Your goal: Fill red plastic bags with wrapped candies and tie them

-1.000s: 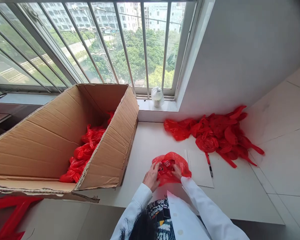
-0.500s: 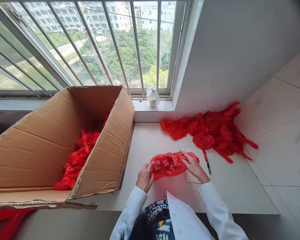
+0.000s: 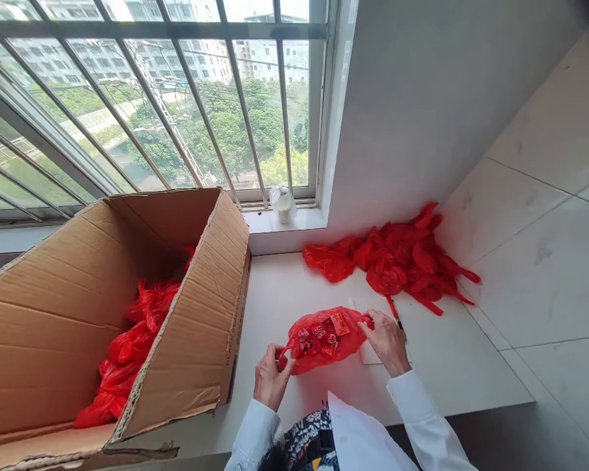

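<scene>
A thin red plastic bag point(image 3: 307, 362) lies spread with its mouth facing up on the white tabletop in front of me. Several small red packets point(image 3: 319, 331) with printed lettering show inside it. My left hand point(image 3: 271, 378) is closed on the handle at the bag's left end. At the other end, my right hand point(image 3: 385, 337) pinches the right handle between thumb and fingers. A white sheet or pad point(image 3: 370, 353) shows partly beneath the bag and my right hand. A pen point(image 3: 398, 319) lies just beyond that hand, partly hidden.
On the left a large open cardboard box point(image 3: 196, 327) holds several filled red bags point(image 3: 132, 340). A heap of red plastic bags point(image 3: 397, 255) rests against the wall at the back right. A small bagged item point(image 3: 283, 205) stands on the sill below the barred window.
Both hands have gone from lying against the bag's sides to gripping its two handles. The bag's mouth is pulled wider. The camera view has shifted.
</scene>
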{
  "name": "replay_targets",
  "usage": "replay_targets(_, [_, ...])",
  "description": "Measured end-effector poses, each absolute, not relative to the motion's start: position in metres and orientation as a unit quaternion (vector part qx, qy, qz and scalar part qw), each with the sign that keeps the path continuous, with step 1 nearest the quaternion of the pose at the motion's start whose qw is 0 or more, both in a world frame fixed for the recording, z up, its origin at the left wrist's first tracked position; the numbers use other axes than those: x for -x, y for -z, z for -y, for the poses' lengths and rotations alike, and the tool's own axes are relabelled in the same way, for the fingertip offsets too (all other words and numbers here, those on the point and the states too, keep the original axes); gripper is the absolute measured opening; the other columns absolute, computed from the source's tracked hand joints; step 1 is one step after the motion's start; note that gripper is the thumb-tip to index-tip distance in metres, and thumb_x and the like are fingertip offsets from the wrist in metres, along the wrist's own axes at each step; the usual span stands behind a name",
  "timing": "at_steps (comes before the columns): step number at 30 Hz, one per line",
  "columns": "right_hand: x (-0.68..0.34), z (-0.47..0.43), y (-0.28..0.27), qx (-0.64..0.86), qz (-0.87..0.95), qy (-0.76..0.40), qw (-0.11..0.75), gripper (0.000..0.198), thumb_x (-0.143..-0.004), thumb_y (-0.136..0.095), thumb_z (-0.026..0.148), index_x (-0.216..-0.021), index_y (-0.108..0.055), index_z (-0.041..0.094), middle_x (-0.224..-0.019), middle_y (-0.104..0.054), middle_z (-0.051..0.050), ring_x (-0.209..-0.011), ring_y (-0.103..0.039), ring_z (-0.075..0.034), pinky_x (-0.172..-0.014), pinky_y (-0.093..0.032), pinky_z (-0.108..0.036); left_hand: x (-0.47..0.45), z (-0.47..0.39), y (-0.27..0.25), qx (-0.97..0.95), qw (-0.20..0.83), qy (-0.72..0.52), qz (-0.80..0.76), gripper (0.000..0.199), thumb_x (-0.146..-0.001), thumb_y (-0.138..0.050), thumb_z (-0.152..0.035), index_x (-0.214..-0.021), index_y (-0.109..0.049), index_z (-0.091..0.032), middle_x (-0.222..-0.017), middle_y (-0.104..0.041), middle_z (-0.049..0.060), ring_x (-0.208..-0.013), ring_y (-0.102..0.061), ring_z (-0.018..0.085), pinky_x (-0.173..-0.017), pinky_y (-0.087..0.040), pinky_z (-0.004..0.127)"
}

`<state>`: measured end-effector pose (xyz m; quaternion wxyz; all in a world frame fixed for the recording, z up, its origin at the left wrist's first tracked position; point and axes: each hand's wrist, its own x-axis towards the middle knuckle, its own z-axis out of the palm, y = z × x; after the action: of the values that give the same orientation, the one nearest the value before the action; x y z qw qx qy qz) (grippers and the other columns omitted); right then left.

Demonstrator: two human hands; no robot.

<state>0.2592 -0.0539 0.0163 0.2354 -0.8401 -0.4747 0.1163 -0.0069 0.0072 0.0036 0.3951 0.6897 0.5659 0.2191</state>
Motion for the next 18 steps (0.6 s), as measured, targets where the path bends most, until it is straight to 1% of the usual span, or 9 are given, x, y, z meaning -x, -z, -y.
replay_targets(2, [-0.254,0.051,-0.016,0.820,0.475,-0.169,0.271,0.019,-0.082,-0.048,0.034,-0.073,-0.058,0.020,-0.074,-0.063,-0.003,-0.069,-0.055,-0.017,-0.062,-0.039,-0.026,0.010,-0.007,-0.008,-0.693,0.406,-0.208,-0.558,0.023,-0.074,-0.055,-0.041,-0.066,-0.054,-0.019,-0.057,-0.057,-0.003,-0.053,-0.056,0.014,-0.057,-0.047,0.025])
replay_targets(3, [-0.250,0.049,-0.018,0.803,0.475,-0.194,0.303,0.020,-0.081,-0.049,0.035,-0.070,-0.056,0.020,-0.070,-0.061,-0.002,-0.065,-0.054,-0.016,-0.060,-0.039,-0.025,0.010,-0.008,-0.011,-0.690,0.418,-0.212,-0.552,0.027,-0.074,-0.055,-0.043,-0.062,-0.053,-0.019,-0.055,-0.057,-0.003,-0.053,-0.056,0.014,-0.056,-0.047,0.024])
replay_targets(6, [-0.240,0.040,-0.028,0.757,0.460,-0.250,0.390,0.019,-0.079,-0.053,0.036,-0.069,-0.054,0.020,-0.063,-0.059,0.002,-0.060,-0.052,-0.013,-0.058,-0.038,-0.022,0.011,-0.016,-0.019,-0.649,0.473,-0.264,-0.534,0.035,-0.074,-0.057,-0.052,-0.066,-0.058,-0.018,-0.064,-0.063,0.000,-0.063,-0.060,0.016,-0.058,-0.050,0.023])
replay_targets(8, [-0.236,0.034,-0.037,0.747,0.442,-0.261,0.423,0.017,-0.078,-0.054,0.035,-0.071,-0.055,0.020,-0.065,-0.061,0.002,-0.062,-0.054,-0.014,-0.061,-0.040,-0.023,0.010,-0.024,-0.025,-0.624,0.503,-0.291,-0.523,0.037,-0.072,-0.061,-0.055,-0.072,-0.063,-0.017,-0.074,-0.068,0.002,-0.071,-0.063,0.018,-0.065,-0.053,0.024])
replay_targets(10, [-0.234,0.030,-0.044,0.741,0.426,-0.261,0.450,0.013,-0.079,-0.053,0.033,-0.079,-0.057,0.020,-0.069,-0.063,0.001,-0.064,-0.056,-0.015,-0.064,-0.042,-0.024,0.010,-0.031,-0.031,-0.614,0.515,-0.302,-0.516,0.039,-0.069,-0.065,-0.055,-0.080,-0.065,-0.018,-0.081,-0.070,0.004,-0.076,-0.065,0.020,-0.071,-0.054,0.026])
replay_targets(11, [-0.233,0.030,-0.046,0.736,0.417,-0.262,0.464,0.014,-0.079,-0.053,0.032,-0.085,-0.058,0.020,-0.069,-0.062,0.001,-0.065,-0.057,-0.015,-0.065,-0.043,-0.024,0.010,-0.034,-0.034,-0.614,0.518,-0.303,-0.513,0.040,-0.068,-0.066,-0.055,-0.083,-0.066,-0.018,-0.084,-0.071,0.004,-0.078,-0.066,0.021,-0.073,-0.055,0.027])
replay_targets(13, [-0.232,0.031,-0.051,0.726,0.402,-0.270,0.489,0.023,-0.080,-0.051,0.031,-0.099,-0.056,0.020,-0.068,-0.061,0.002,-0.064,-0.057,-0.015,-0.066,-0.044,-0.024,0.011,-0.037,-0.040,-0.627,0.516,-0.294,-0.504,0.042,-0.068,-0.066,-0.055,-0.090,-0.068,-0.020,-0.088,-0.071,0.005,-0.078,-0.066,0.022,-0.073,-0.056,0.029])
replay_targets(15, [-0.228,0.034,-0.055,0.715,0.395,-0.283,0.502,0.028,-0.081,-0.049,0.032,-0.105,-0.055,0.018,-0.070,-0.061,0.001,-0.064,-0.058,-0.014,-0.065,-0.045,-0.024,0.013,-0.038,-0.043,-0.663,0.499,-0.278,-0.484,0.040,-0.070,-0.065,-0.054,-0.092,-0.068,-0.021,-0.090,-0.071,0.005,-0.078,-0.067,0.022,-0.073,-0.056,0.029])
replay_targets(18, [-0.217,0.040,-0.057,0.691,0.426,-0.319,0.490,0.028,-0.081,-0.047,0.026,-0.106,-0.056,0.019,-0.079,-0.067,-0.002,-0.070,-0.061,-0.015,-0.068,-0.047,-0.024,0.016,-0.032,-0.039,-0.739,0.431,-0.267,-0.444,0.031,-0.073,-0.064,-0.048,-0.092,-0.070,-0.024,-0.083,-0.070,0.003,-0.076,-0.066,0.021,-0.071,-0.056,0.027])
